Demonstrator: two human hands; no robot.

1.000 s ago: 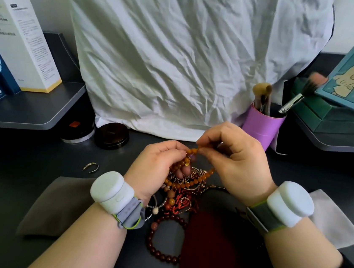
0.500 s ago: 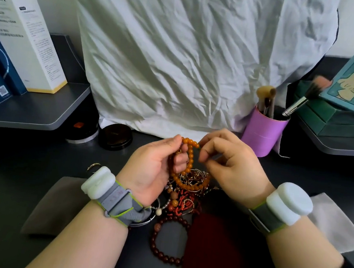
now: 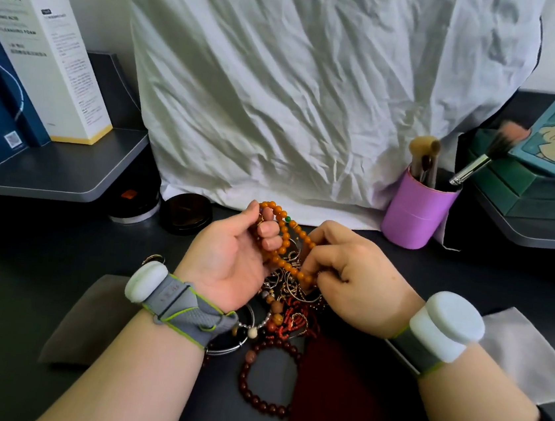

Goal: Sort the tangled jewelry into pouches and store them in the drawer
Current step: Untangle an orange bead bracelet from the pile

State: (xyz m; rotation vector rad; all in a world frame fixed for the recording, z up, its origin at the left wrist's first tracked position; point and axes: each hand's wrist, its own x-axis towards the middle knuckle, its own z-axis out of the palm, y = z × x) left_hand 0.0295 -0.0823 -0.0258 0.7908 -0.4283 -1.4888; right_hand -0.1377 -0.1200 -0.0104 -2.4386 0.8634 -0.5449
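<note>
My left hand point(image 3: 229, 260) is turned palm up, with an orange bead bracelet point(image 3: 286, 242) looped over its curled fingers. My right hand point(image 3: 348, 273) pinches the same bracelet at its lower right side. Below both hands lies a tangled pile of jewelry point(image 3: 290, 301) with thin metal bangles, red coral pieces and mixed beads. A dark red bead bracelet point(image 3: 248, 390) lies flat nearer to me. A grey pouch point(image 3: 83, 323) lies left, a dark red pouch point(image 3: 334, 397) under my right forearm, a white pouch point(image 3: 522, 356) right. No drawer is visible.
A purple cup point(image 3: 414, 215) of makeup brushes stands at the back right. Two round dark jars point(image 3: 185, 213) sit at the back left, and a small ring point(image 3: 154, 258) lies by my left wrist. Raised shelves carry boxes point(image 3: 46, 45) on both sides; crumpled white cloth point(image 3: 317, 93) covers the back.
My left hand has rolled palm up and lifted the orange bracelet clear of the pile. My right hand has shifted its pinch down to the bracelet's lower side.
</note>
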